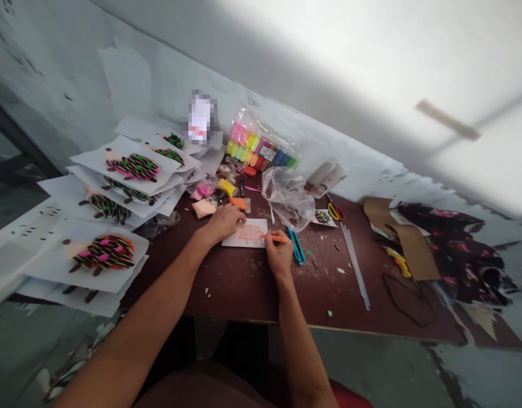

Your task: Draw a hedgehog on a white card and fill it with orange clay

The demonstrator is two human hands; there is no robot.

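Observation:
A small white card (231,241) lies on the dark red table with an orange line drawing of a round, patterned animal on it. My right hand (280,253) pinches an orange marker (279,239) at the card's right side, its tip by the drawing. My left hand (225,223) rests at the card's upper left edge, fingers laid down on it. Just right of my right hand is a teal tool (295,246), perhaps a cutter. Packets of orange clay (239,203), yellow clay (226,187) and pale clay (204,208) sit beyond my left hand.
Stacked papers with clay hedgehogs (136,166) fill the left side. Against the wall stand a bag of coloured clay (265,153) and a crumpled plastic bag (289,198). Scissors (335,211), clear sticks (354,266), a yellow glue gun (397,262) and dark floral cloth (460,249) lie rightward.

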